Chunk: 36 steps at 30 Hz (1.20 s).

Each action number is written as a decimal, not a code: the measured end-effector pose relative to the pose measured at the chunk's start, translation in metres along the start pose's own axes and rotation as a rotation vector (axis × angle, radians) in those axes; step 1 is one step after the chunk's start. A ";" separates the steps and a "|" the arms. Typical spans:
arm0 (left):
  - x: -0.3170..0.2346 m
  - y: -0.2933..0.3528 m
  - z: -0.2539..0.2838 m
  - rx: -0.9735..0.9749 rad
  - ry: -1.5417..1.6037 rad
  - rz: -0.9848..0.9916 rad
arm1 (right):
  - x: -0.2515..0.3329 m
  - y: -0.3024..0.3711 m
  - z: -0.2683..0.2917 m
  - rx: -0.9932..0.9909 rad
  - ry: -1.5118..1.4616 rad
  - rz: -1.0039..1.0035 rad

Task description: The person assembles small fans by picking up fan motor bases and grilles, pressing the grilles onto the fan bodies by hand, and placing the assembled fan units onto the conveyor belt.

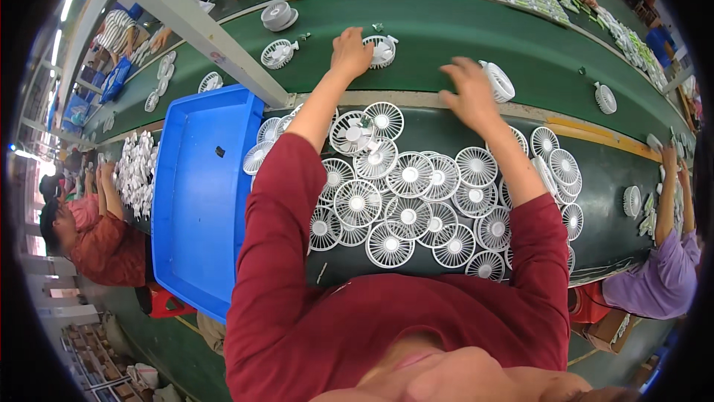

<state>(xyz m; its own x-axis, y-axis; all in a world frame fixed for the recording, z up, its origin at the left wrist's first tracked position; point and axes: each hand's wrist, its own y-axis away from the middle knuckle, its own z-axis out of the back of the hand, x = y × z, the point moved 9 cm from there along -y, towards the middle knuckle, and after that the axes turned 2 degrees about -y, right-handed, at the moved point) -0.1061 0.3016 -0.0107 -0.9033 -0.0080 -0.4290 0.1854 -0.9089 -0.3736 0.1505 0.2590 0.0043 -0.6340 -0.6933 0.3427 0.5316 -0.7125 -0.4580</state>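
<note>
Over the green conveyor belt, my left hand (351,54) has its curled fingers at the left rim of a white fan housing (382,52), seemingly gripping it. A small green circuit board (378,28) shows just beyond that housing. My right hand (471,94), slightly blurred, hovers with fingers apart and nothing in them. Close to its fingers, a white round fan part (498,82) stands tilted on the belt. Below my forearms, many white round fan grilles (409,175) lie overlapping on the dark worktable. Among them is a fan housing with its motor (352,133).
A blue plastic tray (201,201) sits left of the grilles, beside a slanting metal post (201,30). More fan housings (278,54) rest along the belt (439,26). Piled white parts (136,171) lie farther left. Co-workers sit on both sides, one in a purple sleeve (658,279).
</note>
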 end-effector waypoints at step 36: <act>-0.091 0.176 0.013 0.111 1.937 0.557 | 0.145 0.038 0.022 -0.038 -0.500 0.311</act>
<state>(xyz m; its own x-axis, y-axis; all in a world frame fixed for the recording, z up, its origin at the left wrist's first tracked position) 0.0038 0.1368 -0.0270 0.7737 0.0605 -0.6306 0.1550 -0.9832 0.0958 0.0915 0.1290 0.0543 -0.1051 -0.8423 0.5287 0.6239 -0.4699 -0.6245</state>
